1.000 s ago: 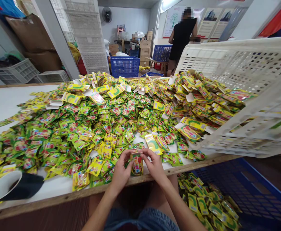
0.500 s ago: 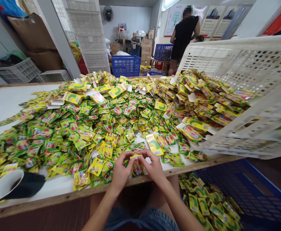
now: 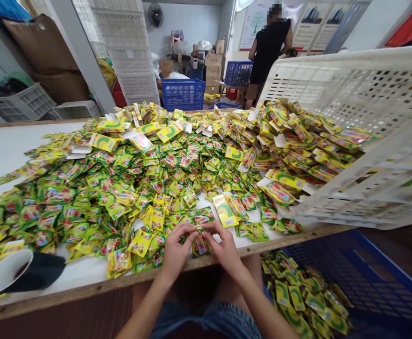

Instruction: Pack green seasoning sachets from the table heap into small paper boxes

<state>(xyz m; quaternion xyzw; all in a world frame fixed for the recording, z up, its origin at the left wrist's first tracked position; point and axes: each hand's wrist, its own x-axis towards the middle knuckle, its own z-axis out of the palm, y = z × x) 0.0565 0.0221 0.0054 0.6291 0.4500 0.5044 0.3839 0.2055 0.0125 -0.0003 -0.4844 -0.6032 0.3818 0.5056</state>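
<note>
At the table's near edge, a small yellow candy carton (image 3: 201, 246) with a colourful printed front stands between my hands. My left hand (image 3: 178, 248) pinches its left side near the top, index finger and thumb curled. On the other side, my right hand (image 3: 224, 246) grips the upper right with index finger and thumb. The fingertips meet over the carton's top end and partly hide it. Just beyond lie a flat yellow carton (image 3: 224, 212) and green candy packets (image 3: 204, 215). A large heap of green packets (image 3: 128, 188) spreads beyond my hands and to the left.
A tipped white crate (image 3: 385, 94) spills unfilled-looking yellow cartons (image 3: 297, 136) on the right. Below it, a blue crate (image 3: 364, 268) holds several yellow cartons (image 3: 308, 301). A dark cup (image 3: 22, 273) stands at the left front. A person (image 3: 271, 52) stands in the background.
My fingers have drawn together over the carton's top, where a yellow edge showed before. The carton sits in nearly the same place. The camera view has shifted slightly.
</note>
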